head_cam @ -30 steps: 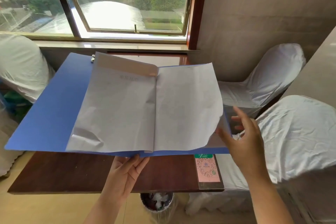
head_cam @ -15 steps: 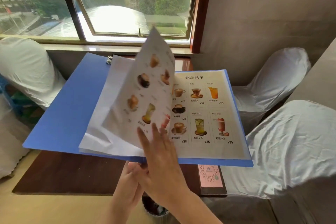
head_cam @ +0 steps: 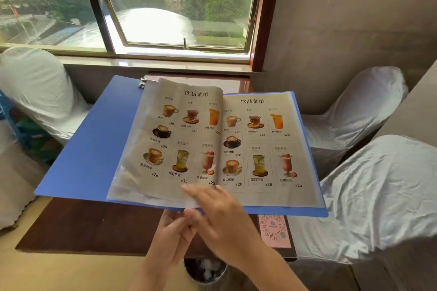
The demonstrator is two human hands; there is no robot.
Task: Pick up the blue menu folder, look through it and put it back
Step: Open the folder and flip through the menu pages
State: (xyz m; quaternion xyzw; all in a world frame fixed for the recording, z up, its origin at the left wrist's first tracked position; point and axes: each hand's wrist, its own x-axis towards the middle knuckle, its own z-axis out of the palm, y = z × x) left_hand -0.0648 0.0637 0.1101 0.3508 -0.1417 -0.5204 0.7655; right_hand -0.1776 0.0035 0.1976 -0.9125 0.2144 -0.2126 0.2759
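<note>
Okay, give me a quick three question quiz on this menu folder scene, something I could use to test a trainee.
1. True or false: the blue menu folder lies shut on the table.
2. Which hand supports the folder from beneath at its near edge?
3. The pink QR card lies: A) inside the folder, B) on the table's near right corner, C) on a chair.

Key:
1. False; it is open, showing two drinks pages.
2. The left hand; the right hand rests at the pages' lower edge.
3. B.

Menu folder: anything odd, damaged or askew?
The blue menu folder looks intact. Oddities: the left page and right page show the same drinks menu, and the left page's lower corner is creased. Nothing spilled.
</note>
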